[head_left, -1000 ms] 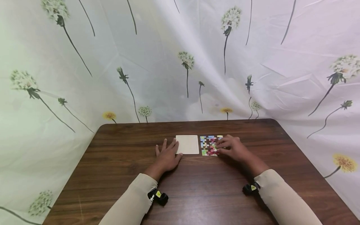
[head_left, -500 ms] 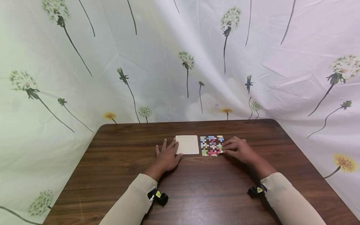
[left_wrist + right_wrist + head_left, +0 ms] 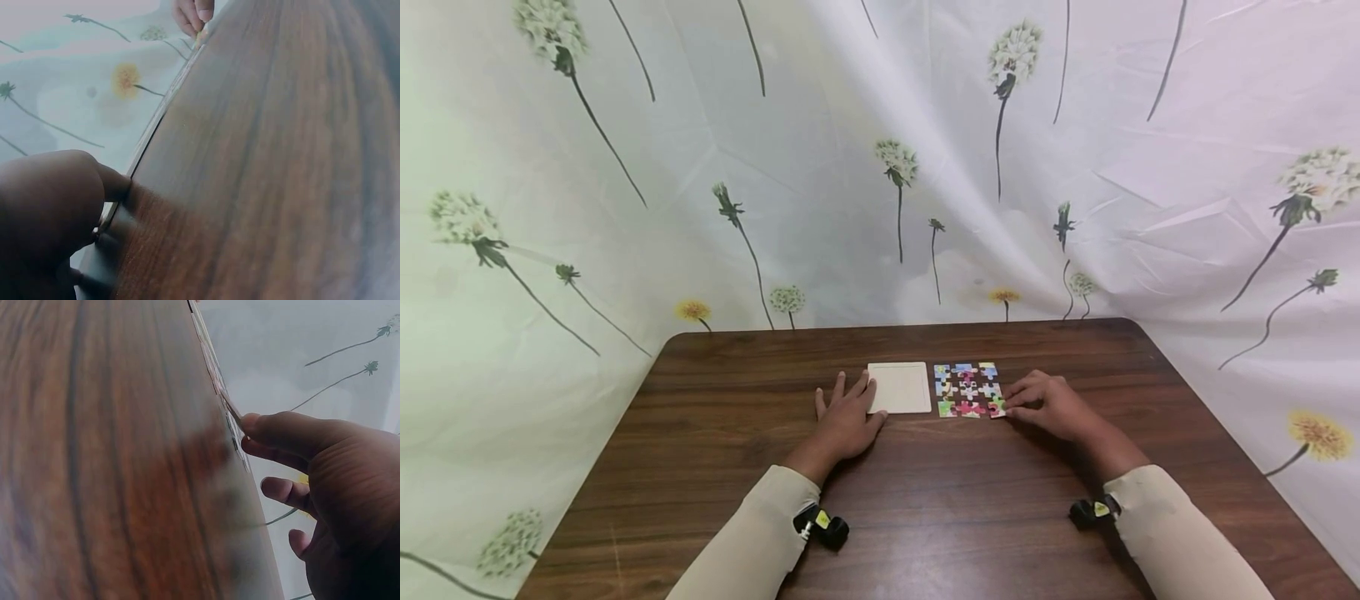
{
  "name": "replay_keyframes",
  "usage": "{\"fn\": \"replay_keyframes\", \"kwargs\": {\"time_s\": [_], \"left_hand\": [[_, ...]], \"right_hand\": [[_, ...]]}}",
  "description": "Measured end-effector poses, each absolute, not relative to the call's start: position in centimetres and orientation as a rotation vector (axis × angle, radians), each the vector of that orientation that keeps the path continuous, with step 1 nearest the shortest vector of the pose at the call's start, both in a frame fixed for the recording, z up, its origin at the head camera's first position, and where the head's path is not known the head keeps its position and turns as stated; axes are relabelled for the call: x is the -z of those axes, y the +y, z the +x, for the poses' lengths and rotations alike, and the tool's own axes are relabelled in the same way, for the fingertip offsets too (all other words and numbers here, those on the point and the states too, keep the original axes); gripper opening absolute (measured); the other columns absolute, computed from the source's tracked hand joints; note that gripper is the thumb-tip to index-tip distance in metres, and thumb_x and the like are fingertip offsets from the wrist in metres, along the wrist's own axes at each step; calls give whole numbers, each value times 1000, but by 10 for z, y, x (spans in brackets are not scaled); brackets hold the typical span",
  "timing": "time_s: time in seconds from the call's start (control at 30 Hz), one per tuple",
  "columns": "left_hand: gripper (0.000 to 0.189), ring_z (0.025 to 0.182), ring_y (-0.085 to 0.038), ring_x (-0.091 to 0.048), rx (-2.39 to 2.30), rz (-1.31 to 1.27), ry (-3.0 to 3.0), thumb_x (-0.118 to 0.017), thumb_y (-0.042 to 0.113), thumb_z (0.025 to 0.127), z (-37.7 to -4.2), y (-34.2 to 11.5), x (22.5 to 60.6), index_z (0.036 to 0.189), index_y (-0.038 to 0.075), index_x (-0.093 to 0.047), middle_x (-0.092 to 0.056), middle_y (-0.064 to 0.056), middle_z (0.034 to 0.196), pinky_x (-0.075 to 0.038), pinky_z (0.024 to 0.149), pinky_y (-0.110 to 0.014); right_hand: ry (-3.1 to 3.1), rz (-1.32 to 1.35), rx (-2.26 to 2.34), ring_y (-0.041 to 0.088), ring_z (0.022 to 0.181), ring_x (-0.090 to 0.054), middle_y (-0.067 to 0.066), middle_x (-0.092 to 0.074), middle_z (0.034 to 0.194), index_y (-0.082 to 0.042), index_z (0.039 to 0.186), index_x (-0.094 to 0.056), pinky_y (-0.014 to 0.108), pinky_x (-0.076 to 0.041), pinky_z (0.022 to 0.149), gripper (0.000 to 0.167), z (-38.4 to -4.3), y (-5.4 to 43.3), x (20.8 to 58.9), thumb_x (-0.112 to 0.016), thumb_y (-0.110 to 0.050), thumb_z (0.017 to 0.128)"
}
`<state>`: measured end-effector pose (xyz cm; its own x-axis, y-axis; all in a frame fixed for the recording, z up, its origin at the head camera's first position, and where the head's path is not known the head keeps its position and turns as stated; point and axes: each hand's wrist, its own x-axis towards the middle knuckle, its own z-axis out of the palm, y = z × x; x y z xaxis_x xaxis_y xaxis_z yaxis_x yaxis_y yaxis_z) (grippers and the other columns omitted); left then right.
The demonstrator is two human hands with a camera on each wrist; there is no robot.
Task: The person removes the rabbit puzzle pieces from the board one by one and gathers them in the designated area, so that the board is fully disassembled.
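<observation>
In the head view, several colourful jigsaw pieces [image 3: 967, 389] lie in a loose square on the table, with small gaps between them. A pale, shallow puzzle tray [image 3: 899, 387] lies flat just left of them. My left hand [image 3: 844, 423] rests with spread fingers against the tray's left edge. At the square's near right corner, my right hand [image 3: 1056, 406] pinches a green and red jigsaw piece [image 3: 996, 409] between thumb and finger. The right wrist view shows this thin piece [image 3: 232, 411] tilted, one end lifted in the fingertips; its printed face is hidden there.
The brown wooden table [image 3: 895, 508] has a far edge close behind the tray and pieces. A pale curtain [image 3: 820, 200] with printed dandelions hangs behind and at both sides. Each sleeved wrist carries a small black camera [image 3: 829, 532].
My right hand has moved right and slightly nearer, bringing the green and red jigsaw piece from over the middle of the square to its near right corner. The left hand has stayed still.
</observation>
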<state>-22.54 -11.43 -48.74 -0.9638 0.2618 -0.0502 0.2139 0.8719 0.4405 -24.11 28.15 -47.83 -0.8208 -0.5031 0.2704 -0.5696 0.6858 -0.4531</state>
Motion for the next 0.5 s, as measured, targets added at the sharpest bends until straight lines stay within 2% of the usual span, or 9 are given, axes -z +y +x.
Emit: {"fn": "replay_keyframes", "kwargs": {"time_s": [0.17, 0.37, 0.5], "left_hand": [[67, 171, -47, -9, -684, 374, 2934, -56, 41, 113, -226, -114, 488, 171, 12, -39, -28, -11, 182, -2, 129, -82], [66, 171, -48, -9, -678, 382, 2935, -56, 40, 114, -225, -114, 488, 171, 13, -39, -29, -11, 182, -3, 128, -83], [66, 171, -48, -10, -682, 388, 2938, -56, 40, 114, -224, -115, 487, 171, 13, -39, -29, -12, 182, -3, 128, -83]], "right_hand": [[-2777, 914, -803, 21, 111, -68, 1, -83, 118, -23, 101, -90, 62, -45, 105, 16, -239, 283, 477, -85, -9, 94], [-2776, 970, -760, 23, 112, -69, 1, -81, 119, -21, 101, -89, 47, -58, 97, 16, -240, 284, 478, -83, -7, 96], [-2779, 982, -758, 23, 112, -69, 3, -80, 120, -20, 102, -89, 43, -60, 95, 16, -240, 284, 478, -82, -7, 97]]}}
